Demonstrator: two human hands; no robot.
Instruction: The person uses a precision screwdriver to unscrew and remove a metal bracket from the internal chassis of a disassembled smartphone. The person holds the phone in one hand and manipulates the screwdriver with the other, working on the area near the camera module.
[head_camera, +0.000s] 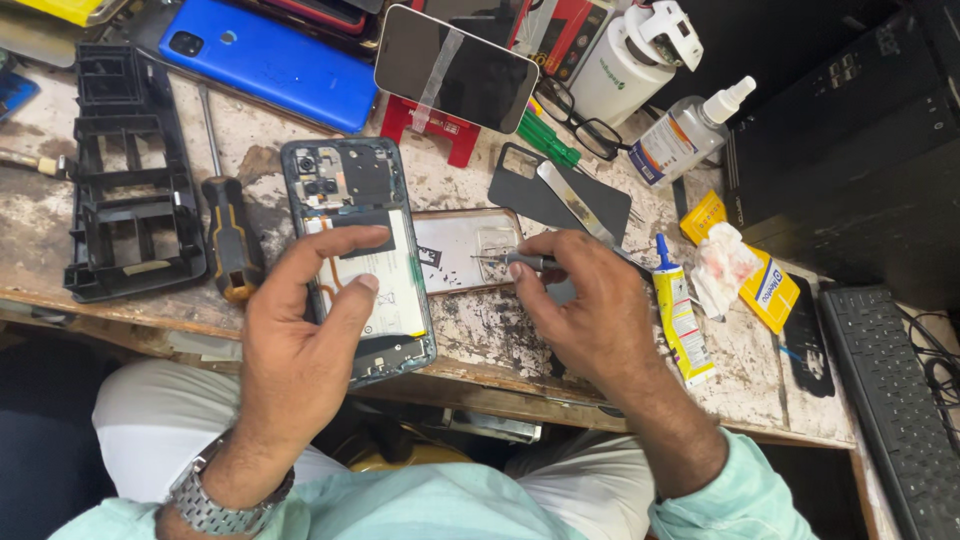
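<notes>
An opened phone lies back-up on the worn workbench, its white battery and dark circuit area exposed. My left hand rests on its lower half, thumb and forefinger pressing the battery. My right hand grips a small precision screwdriver whose tip points left over a small clear rectangular tray lying just right of the phone.
A black plastic frame and a yellow-handled screwdriver lie at left. Behind are a blue phone, a taped phone on a red stand, glasses, bottles and a glue tube. A keyboard sits right.
</notes>
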